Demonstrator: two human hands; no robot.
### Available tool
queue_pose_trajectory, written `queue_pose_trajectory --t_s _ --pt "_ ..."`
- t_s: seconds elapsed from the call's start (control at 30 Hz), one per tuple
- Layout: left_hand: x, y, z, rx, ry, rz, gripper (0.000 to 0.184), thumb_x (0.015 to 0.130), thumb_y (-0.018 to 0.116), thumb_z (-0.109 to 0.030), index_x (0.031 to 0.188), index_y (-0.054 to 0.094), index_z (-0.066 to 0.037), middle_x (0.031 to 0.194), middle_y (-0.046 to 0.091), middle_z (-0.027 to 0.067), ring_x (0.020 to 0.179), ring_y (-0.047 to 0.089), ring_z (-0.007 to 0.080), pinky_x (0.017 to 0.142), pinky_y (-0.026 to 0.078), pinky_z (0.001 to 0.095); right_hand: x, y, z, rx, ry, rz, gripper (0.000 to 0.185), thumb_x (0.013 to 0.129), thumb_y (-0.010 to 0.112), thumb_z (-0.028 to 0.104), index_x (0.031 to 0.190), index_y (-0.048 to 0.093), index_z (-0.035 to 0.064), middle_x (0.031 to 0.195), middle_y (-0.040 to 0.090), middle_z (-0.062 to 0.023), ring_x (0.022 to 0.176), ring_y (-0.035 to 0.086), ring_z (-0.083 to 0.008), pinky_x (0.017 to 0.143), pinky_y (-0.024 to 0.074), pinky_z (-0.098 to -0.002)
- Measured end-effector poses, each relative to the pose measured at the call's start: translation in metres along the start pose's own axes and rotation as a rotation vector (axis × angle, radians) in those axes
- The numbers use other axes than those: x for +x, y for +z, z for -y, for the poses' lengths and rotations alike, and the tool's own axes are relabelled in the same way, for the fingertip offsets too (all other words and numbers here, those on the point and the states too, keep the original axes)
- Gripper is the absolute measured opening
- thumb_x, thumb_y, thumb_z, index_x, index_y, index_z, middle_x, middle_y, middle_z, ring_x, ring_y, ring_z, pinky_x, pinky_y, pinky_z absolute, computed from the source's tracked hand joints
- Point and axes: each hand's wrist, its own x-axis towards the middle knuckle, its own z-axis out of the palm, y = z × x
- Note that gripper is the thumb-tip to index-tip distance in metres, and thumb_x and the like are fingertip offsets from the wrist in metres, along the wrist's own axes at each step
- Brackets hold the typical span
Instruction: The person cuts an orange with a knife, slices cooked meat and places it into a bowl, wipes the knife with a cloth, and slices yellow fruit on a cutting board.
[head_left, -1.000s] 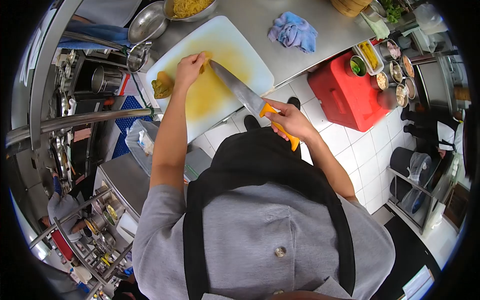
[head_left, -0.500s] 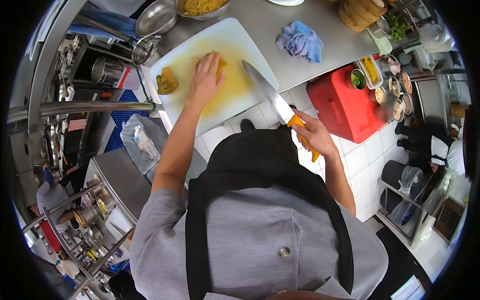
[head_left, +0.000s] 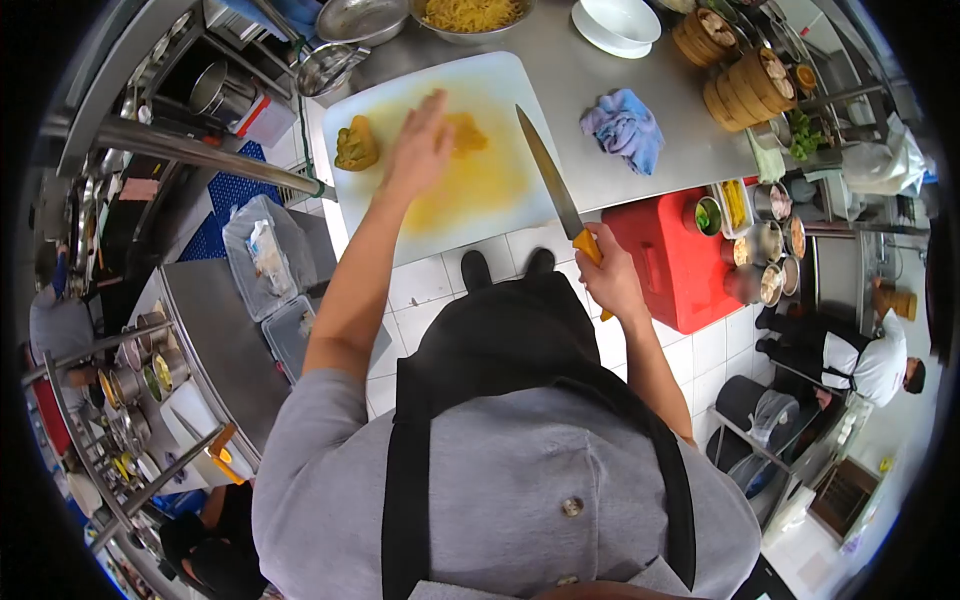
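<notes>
My left hand is over the white cutting board, its fingers stretched out and slightly blurred. Just to its right, an orange-yellow piece lies flat on the yellow-stained board. A cut yellow-green pickled vegetable rests at the board's left side. In my right hand is the orange handle of a large knife; the blade points up and left, along the board's right edge.
Behind the board are a bowl of yellow shreds and a metal bowl. A blue-purple cloth, white bowls and bamboo steamers stand to the right. Below is a red box. Co-workers are at far right and lower left.
My left hand has let go of the orange-yellow piece and lifted off it, fingers spread. My right hand has swung the knife to the right, away from the piece. The view has shifted.
</notes>
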Motion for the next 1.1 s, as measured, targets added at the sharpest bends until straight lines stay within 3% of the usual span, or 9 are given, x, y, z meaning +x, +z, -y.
queue_pose_trajectory --t_s 0.07,0.17,0.2,0.33,0.53,0.63,0.8,1.07,1.1 --pt "0.005 -0.015 0.001 -0.221 -0.41 -0.228 0.065 0.104 0.045 -0.035 0.158 0.028 -0.003 0.164 0.028 0.0167 0.152 0.028 0.0271 0.126 0.019 0.0452 0.012 0.005 -0.014 -0.312 -0.286 -0.11 0.035 0.094 0.059 0.014 0.127 0.05 0.0035 0.087 0.069 -0.0246 0.078 0.069 -0.0452 0.071 0.0523 -0.0534" --pt "-0.012 0.05 0.038 0.13 -0.218 -0.317 0.056 0.103 0.047 -0.027 0.153 0.039 -0.002 0.16 0.035 0.0196 0.149 0.034 0.0302 0.124 0.025 0.0438 0.03 0.01 -0.015 -0.436 -0.31 -0.083 0.029 0.095 0.057 0.015 0.118 0.048 0.0001 0.095 0.068 -0.0311 0.088 0.065 -0.0534 0.077 0.0502 -0.0603" --pt "-0.014 0.055 0.035 0.362 -0.127 -0.27 0.052 0.102 0.049 -0.023 0.15 0.043 -0.003 0.158 0.038 0.0207 0.147 0.037 0.0322 0.123 0.028 0.0438 0.033 0.009 -0.009 -0.443 -0.322 -0.075 0.029 0.095 0.057 0.015 0.118 0.048 0.0001 0.095 0.068 -0.0311 0.088 0.065 -0.0534 0.077 0.0502 -0.0603" --pt "-0.014 0.055 0.031 0.272 -0.183 -0.288 0.054 0.101 0.05 -0.022 0.15 0.043 -0.001 0.157 0.04 0.0196 0.145 0.04 0.0328 0.123 0.028 0.0425 0.046 0.004 0.008 -0.664 -0.183 0.076 0.029 0.097 0.051 0.019 0.112 0.048 -0.0056 0.089 0.068 -0.0331 0.083 0.068 -0.0511 0.076 0.0532 -0.0585" --pt "-0.018 0.018 0.01 -0.306 -0.531 -0.273 0.039 0.096 0.058 -0.012 0.135 0.063 -0.011 0.144 0.057 0.0128 0.135 0.049 0.0322 0.111 0.043 0.042 0.075 0.021 0.014 -0.785 -0.346 0.044 0.026 0.096 0.048 0.017 0.109 0.049 -0.0056 0.091 0.068 -0.0305 0.079 0.071 -0.0467 0.072 0.0581 -0.0533" --pt "-0.017 0.02 0.023 0.053 -0.303 -0.588 0.029 0.088 0.066 -0.006 0.115 0.074 -0.014 0.125 0.067 0.0079 0.117 0.058 0.0307 0.099 0.049 0.0408 0.084 0.033 0.018 -0.765 -0.329 0.03 0.024 0.096 0.047 0.016 0.108 0.048 -0.0053 0.095 0.067 -0.0316 0.081 0.07 -0.0479 0.074 0.0582 -0.0535" --pt "-0.023 0.023 0.01 0.085 0.076 -0.254 0.015 0.082 0.075 -0.013 0.096 0.078 -0.012 0.103 0.062 0.003 0.102 0.057 0.0254 0.091 0.05 0.0382 0.084 0.052 0.009 -0.716 -0.274 0.018 0.024 0.097 0.046 0.016 0.108 0.047 -0.0057 0.096 0.067 -0.0324 0.082 0.069 -0.0498 0.076 0.0574 -0.0545" --pt "-0.027 0.017 0.008 0.083 0.05 -0.298 0.007 0.079 0.073 -0.013 0.082 0.071 -0.007 0.102 0.062 0.0056 0.104 0.056 0.0283 0.09 0.049 0.042 0.076 0.061 0.018 -0.683 -0.159 -0.003 0.027 0.097 0.047 0.017 0.112 0.047 -0.0055 0.094 0.067 -0.0332 0.087 0.068 -0.0512 0.079 0.0542 -0.0579" --pt "-0.039 0.002 0.002 0.115 0.023 -0.108 0.007 0.08 0.072 -0.014 0.083 0.071 -0.007 0.101 0.062 0.0085 0.104 0.057 0.0303 0.091 0.049 0.0431 0.076 0.061 0.017 -0.667 -0.164 -0.003 0.027 0.097 0.047 0.016 0.112 0.047 -0.0057 0.093 0.067 -0.0342 0.086 0.068 -0.0519 0.079 0.0539 -0.0585"
